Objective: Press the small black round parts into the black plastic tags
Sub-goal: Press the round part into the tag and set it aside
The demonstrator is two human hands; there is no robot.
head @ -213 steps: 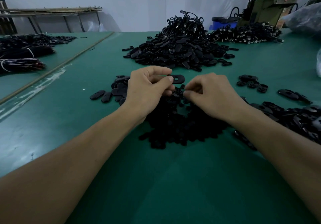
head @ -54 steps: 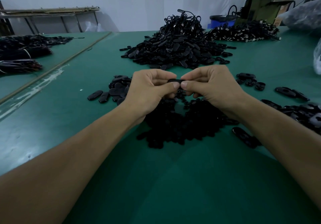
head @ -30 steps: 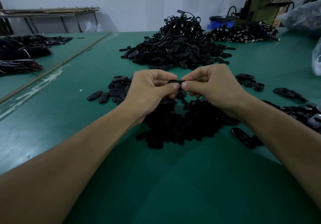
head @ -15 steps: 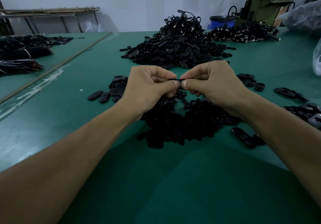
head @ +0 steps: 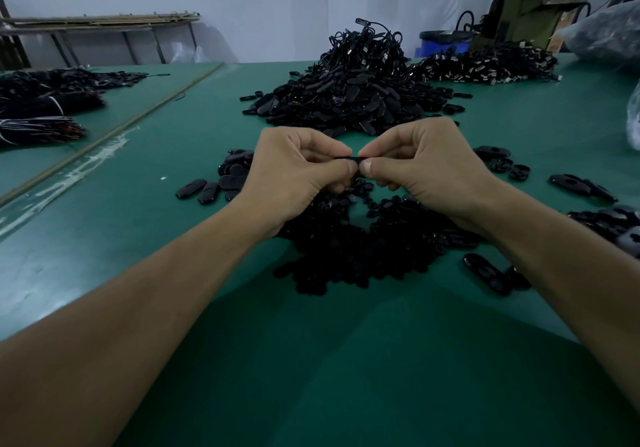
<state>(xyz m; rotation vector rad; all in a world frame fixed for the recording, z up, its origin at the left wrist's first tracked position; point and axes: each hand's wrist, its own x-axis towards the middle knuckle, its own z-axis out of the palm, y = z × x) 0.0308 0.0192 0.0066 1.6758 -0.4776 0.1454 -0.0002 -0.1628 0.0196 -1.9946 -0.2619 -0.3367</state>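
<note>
- Spanning the view: green table, strewn with black pieces.
- Far centre, behind the hands: large heap of corded tags.
- Directly under the hands: pile of small round parts.
- Raised over that pile: left hand and right hand, thumbs and forefingers meeting.
- Pinched edge-on by both hands' fingertips: one black tag. Round part not discernible.
</note>
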